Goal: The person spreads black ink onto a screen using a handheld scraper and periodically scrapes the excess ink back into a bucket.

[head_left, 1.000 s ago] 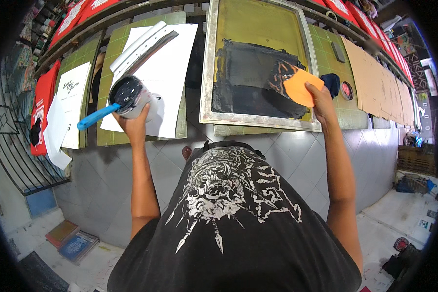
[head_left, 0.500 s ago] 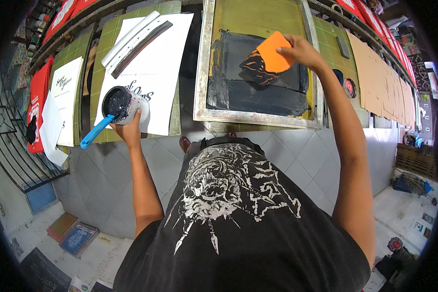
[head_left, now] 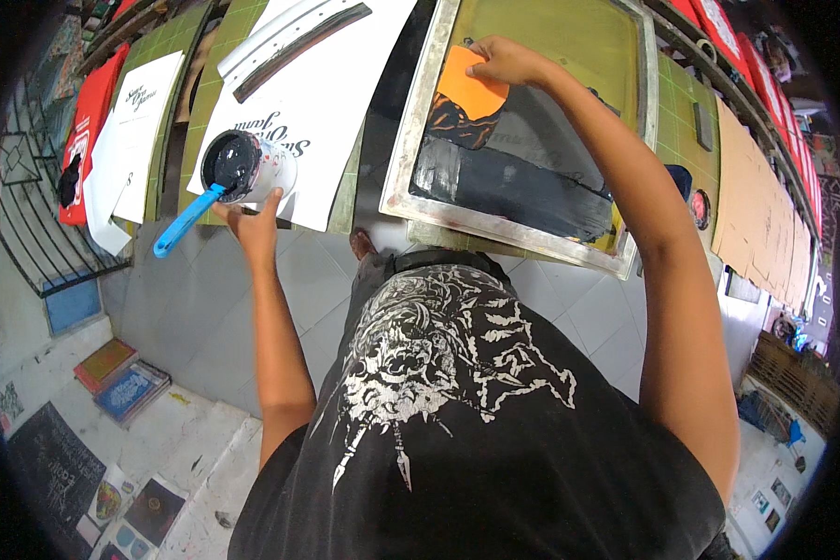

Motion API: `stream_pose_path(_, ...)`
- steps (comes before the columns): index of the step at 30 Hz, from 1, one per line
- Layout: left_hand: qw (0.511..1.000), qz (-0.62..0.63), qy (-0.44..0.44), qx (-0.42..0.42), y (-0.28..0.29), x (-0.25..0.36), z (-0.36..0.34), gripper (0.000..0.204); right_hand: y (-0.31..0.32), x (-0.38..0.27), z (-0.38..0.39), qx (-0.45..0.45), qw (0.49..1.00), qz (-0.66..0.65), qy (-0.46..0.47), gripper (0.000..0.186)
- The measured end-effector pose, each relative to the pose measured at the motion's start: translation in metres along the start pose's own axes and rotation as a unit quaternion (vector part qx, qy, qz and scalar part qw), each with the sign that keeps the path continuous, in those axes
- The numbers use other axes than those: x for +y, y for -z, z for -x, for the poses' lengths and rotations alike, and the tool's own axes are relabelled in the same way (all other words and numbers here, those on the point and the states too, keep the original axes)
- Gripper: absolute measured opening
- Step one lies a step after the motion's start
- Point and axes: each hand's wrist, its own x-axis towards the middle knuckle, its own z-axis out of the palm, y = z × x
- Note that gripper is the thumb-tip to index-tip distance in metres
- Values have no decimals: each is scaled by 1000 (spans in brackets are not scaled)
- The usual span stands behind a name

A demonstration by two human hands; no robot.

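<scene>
My left hand (head_left: 255,224) is closed around a white tub (head_left: 278,173) of thick black ink, tilted so its mouth shows. A blue-handled tool (head_left: 188,224) leans out over the tub's rim, its other end in the ink. Between the fingers of my right hand (head_left: 508,63) is an orange scraper card (head_left: 468,79), its lower part streaked with black ink. The card is over the left side of a metal-framed printing screen (head_left: 420,107). A thick band of black ink (head_left: 504,191) lies across the screen's near part; beyond it the yellowish mesh is thinly darkened.
A metal-handled squeegee (head_left: 298,42) with an inky blade rests on white paper (head_left: 345,103) printed with black lettering. Right of the screen are a grey block (head_left: 702,126), a small round container (head_left: 700,207) and cardboard sheets (head_left: 765,201). Red cloth (head_left: 89,140) hangs at far left.
My right hand has carried the orange scraper leftward and farther from me across the screen. The dark ink beyond the near band looks thinner. The view has shifted; my left hand still holds the tub.
</scene>
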Motion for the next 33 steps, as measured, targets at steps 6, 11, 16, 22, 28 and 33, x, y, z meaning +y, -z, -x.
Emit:
stream_pose_path(6,990,-52,-22,-129,24,52,107,64,-32,-15,9,-4,996,60,59,23)
stream_pose_path(11,953,47,13,-298,-22,96,134,72,-58,-8,19,-18,999,31,37,24)
stream_pose_path(16,926,49,27,-374,-42,93,139,67,-78,-16,31,-13,998,35,51,24)
stream_pose_path(22,944,22,-36,-328,-48,94,144,63,-80,-14,36,-24,999,-14,36,20)
stream_pose_path(28,948,27,-53,-311,-49,91,144,62,-81,-12,36,-75,982,-155,76,20)
stream_pose_path(33,944,23,-48,-324,-45,103,140,59,-78,-14,32,-118,963,-218,102,23)
